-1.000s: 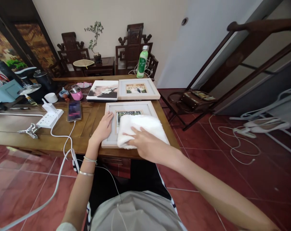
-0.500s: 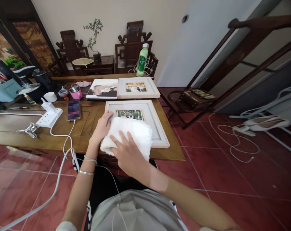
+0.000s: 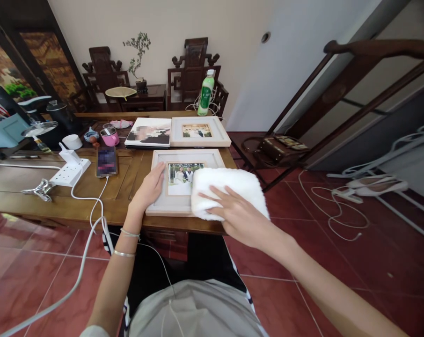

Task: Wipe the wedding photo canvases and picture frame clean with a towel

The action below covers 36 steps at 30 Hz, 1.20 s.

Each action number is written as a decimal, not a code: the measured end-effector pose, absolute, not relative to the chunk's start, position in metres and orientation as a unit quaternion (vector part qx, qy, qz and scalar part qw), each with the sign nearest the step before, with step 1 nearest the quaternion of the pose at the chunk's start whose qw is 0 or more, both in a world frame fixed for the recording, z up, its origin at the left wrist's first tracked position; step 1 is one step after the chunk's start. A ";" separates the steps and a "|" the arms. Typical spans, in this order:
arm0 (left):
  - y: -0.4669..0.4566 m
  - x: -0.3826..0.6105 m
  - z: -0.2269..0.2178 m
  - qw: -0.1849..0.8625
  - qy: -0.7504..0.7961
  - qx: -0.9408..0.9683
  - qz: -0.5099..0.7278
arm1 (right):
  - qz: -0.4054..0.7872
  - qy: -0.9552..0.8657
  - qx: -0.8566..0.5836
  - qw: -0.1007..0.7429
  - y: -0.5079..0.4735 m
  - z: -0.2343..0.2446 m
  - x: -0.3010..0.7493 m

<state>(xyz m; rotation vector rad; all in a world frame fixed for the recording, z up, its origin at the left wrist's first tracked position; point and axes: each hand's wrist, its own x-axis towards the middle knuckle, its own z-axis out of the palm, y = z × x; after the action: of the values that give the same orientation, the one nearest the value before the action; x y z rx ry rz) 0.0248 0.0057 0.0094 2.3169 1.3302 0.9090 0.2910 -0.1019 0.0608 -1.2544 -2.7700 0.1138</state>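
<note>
A light wooden picture frame (image 3: 159, 206) with a photo of two people inside lies flat near the table's front edge. Along its left side, my left hand (image 3: 150, 186) grips the border, fingers pointing away from me. My right hand (image 3: 235, 213) holds a folded, fluffy white cloth (image 3: 238, 180) from above with its fingers spread over it. This cloth covers the frame's right part and sticks out past the table's right edge. The right hand's thumb is partly hidden.
Behind lie a second picture frame (image 3: 217, 131) and a white photo panel (image 3: 138, 125); a green bottle (image 3: 205, 96) stands beyond. To the left are a phone (image 3: 106, 161), a power strip (image 3: 66, 174), a pink mug (image 3: 110, 136) and white cables (image 3: 101, 199). A wooden chair (image 3: 292, 100) stands right.
My right hand has slid the white cloth rightward across the frame, uncovering more of the photo and the lower left border. My left hand stays at the left side.
</note>
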 end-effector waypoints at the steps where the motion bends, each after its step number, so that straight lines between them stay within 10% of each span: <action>1: 0.005 0.025 0.011 0.160 0.465 0.805 0.331 | 0.037 -0.921 -0.386 0.044 -0.094 0.061 0.281; 19: 0.001 0.023 0.011 0.147 0.472 0.811 0.314 | -0.025 -0.883 -0.455 0.114 0.064 0.065 0.189; 36: 0.004 0.020 0.004 0.158 0.476 0.821 0.272 | -0.013 -0.847 -0.531 -0.026 0.058 0.076 0.286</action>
<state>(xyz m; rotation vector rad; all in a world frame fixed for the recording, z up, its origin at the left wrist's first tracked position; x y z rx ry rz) 0.0201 0.0036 0.0037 2.3489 1.3613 0.7785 0.2864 0.0578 0.0763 -1.6963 -2.7060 -0.0407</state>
